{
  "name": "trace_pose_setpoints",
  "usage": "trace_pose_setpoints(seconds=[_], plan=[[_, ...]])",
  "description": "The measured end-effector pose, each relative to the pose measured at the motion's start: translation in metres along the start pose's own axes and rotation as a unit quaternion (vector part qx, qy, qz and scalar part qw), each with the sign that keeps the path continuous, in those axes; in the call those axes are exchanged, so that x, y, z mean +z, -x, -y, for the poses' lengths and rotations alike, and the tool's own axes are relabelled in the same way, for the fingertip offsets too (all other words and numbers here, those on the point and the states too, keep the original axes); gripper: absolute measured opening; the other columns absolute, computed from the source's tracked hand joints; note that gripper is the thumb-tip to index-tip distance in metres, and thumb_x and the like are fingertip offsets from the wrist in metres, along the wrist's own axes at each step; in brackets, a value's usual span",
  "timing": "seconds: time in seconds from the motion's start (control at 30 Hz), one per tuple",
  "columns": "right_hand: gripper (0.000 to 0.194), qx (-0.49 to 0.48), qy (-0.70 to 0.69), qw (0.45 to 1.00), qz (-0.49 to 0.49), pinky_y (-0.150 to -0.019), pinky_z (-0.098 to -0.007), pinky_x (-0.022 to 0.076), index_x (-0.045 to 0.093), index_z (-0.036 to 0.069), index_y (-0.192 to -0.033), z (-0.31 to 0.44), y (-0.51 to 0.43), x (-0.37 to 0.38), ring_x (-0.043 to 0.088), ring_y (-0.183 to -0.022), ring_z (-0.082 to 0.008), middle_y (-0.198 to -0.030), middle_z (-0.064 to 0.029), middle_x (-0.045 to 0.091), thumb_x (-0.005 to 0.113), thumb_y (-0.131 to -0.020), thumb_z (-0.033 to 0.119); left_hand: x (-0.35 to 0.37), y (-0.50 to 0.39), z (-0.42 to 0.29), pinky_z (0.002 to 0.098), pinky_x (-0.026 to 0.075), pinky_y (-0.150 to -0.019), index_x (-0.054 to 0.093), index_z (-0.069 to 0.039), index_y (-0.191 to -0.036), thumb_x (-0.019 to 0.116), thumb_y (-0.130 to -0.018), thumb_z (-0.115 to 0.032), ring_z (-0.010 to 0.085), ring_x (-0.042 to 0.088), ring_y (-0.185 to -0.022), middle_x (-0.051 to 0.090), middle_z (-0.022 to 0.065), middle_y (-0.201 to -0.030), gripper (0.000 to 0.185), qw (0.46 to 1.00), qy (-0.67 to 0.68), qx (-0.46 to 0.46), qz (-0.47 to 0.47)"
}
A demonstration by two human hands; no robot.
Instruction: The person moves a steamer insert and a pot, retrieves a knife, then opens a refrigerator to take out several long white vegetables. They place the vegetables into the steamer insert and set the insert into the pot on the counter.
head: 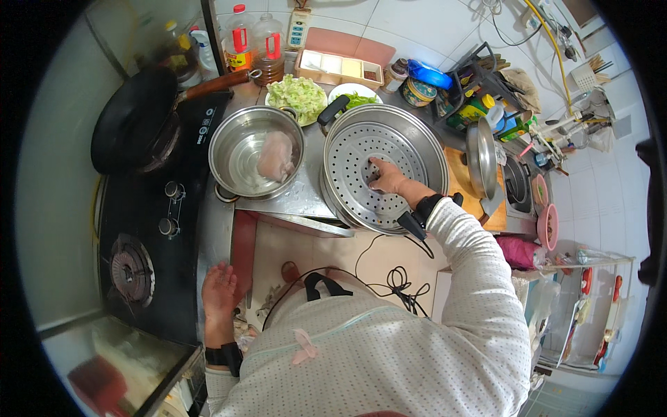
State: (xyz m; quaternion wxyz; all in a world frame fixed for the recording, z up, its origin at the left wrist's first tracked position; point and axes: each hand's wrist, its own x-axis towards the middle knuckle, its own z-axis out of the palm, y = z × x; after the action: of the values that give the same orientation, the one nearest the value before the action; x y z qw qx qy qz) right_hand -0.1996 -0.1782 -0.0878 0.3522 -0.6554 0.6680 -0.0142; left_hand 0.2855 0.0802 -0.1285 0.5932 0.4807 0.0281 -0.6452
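Observation:
My right hand (386,177) reaches into a large steel pot (437,151) and touches the middle of a perforated steamer tray (354,156); whether the fingers grip it is hidden. To the left of this pot stands a smaller steel pot (229,130) with water and a pale piece of raw meat (276,156), part of it above the surface. My left hand (220,286) hangs beside the counter's front edge, near the gas stove, with nothing in it. Behind the pots are a plate of chopped pale green vegetable (298,96) and a plate of sliced green vegetable (357,99).
A black wok (135,120) rests on the gas stove (156,208) at left. Oil bottles (268,47) and a seasoning box (338,70) line the wall. At right are a cutting board (458,172), a steel lid (482,156), a cleaver (492,203) and a sink (516,182). A cable (401,284) lies below.

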Motion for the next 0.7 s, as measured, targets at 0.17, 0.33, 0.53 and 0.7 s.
trace_pose_setpoints(seconds=[0.17,0.33,0.53,0.7], plan=[[0.062,-0.099,0.123,0.987,-0.028,-0.092,-0.0364,0.0470,0.052,0.006,-0.129,0.012,0.032,-0.023,0.060,-0.106,-0.0336,-0.114,-0.0201,0.062,0.072,-0.071,0.018,-0.001,0.047,0.025,0.0381,0.046,-0.091,0.055,-0.013,-0.106,0.060,-0.088,-0.014,0.0232,0.055,-0.110,0.059,0.0048,-0.117,0.019,0.997,0.023,0.065,-0.034],[0.046,-0.189,-0.070,0.979,-0.043,-0.076,-0.0329,0.0516,0.057,0.005,-0.121,0.011,0.097,-0.057,0.064,-0.082,-0.0238,-0.095,-0.0135,0.065,0.070,-0.077,0.014,0.013,0.108,0.086,0.0366,0.051,-0.085,0.055,-0.010,-0.105,0.060,-0.087,-0.012,0.0233,0.060,-0.104,0.062,0.0058,-0.113,0.018,0.988,0.058,0.094,-0.110],[0.037,-0.290,-0.164,0.943,0.025,-0.073,-0.0237,0.0475,0.057,0.004,-0.120,0.016,0.159,-0.052,0.057,-0.085,-0.0100,-0.100,-0.0034,0.061,0.062,-0.084,-0.001,0.021,0.172,0.169,0.0348,0.054,-0.085,0.054,-0.007,-0.112,0.057,-0.090,-0.011,0.0233,0.061,-0.104,0.059,0.0072,-0.118,0.023,0.980,0.086,0.098,-0.148],[0.036,-0.337,-0.140,0.920,0.143,-0.075,-0.0220,0.0456,0.056,0.003,-0.121,0.031,0.197,-0.034,0.055,-0.085,-0.0075,-0.099,-0.0019,0.060,0.061,-0.086,-0.001,0.005,0.223,0.230,0.0338,0.053,-0.083,0.055,-0.008,-0.105,0.055,-0.090,-0.007,0.0221,0.062,-0.102,0.061,0.0066,-0.112,0.014,0.958,0.159,0.143,-0.193]])
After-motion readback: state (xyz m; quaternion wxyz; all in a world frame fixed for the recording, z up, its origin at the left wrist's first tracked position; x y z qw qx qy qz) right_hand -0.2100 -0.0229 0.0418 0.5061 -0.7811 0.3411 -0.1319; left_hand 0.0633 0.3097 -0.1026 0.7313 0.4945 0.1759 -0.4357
